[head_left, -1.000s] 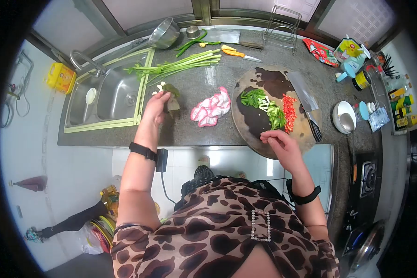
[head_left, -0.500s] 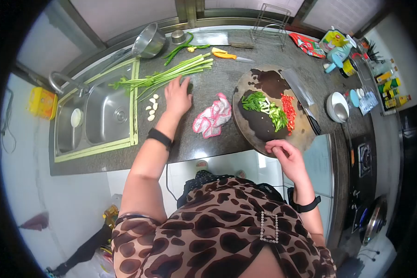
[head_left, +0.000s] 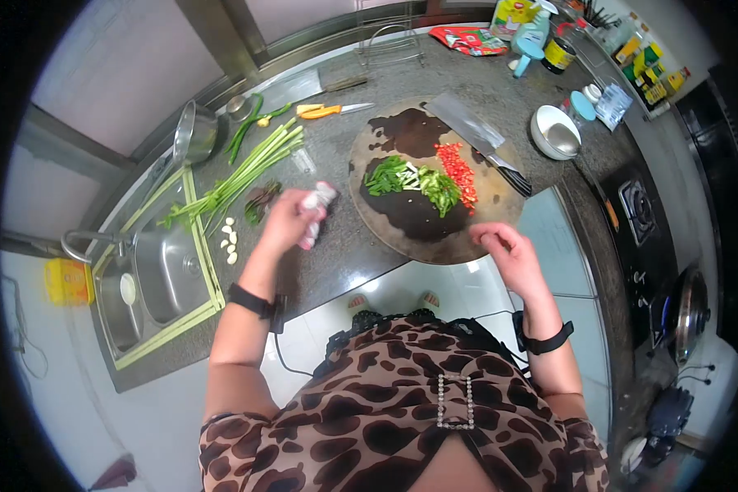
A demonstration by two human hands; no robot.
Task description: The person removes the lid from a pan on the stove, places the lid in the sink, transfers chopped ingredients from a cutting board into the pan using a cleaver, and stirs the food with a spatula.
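My left hand (head_left: 287, 221) is closed around a crumpled white cloth (head_left: 321, 197) with pink edging, above the counter. Dark leaves (head_left: 262, 201) lie just behind that hand, and long green stalks (head_left: 250, 168) stretch beyond them. Several peeled garlic cloves (head_left: 229, 243) are to its left. My right hand (head_left: 512, 261) is at the front right edge of the round chopping board (head_left: 394, 234), fingers curled together with nothing visible in them. On the board are chopped greens (head_left: 439, 193), chopped red chili (head_left: 457, 174) and a cleaver (head_left: 467, 121) along the far right side.
A double sink (head_left: 168, 271) is at the left. Behind the stalks are a metal pot (head_left: 195, 134), green peppers (head_left: 242, 135), an orange-handled knife (head_left: 324, 111) and another cleaver (head_left: 299, 86). A white bowl (head_left: 541, 131) stands right of the board, near the stove (head_left: 638, 205).
My left hand has moved from beside the stalks to the cloth and gripped it, bunching it up. The right hand stays by the board's front edge. The view has shifted and turned.
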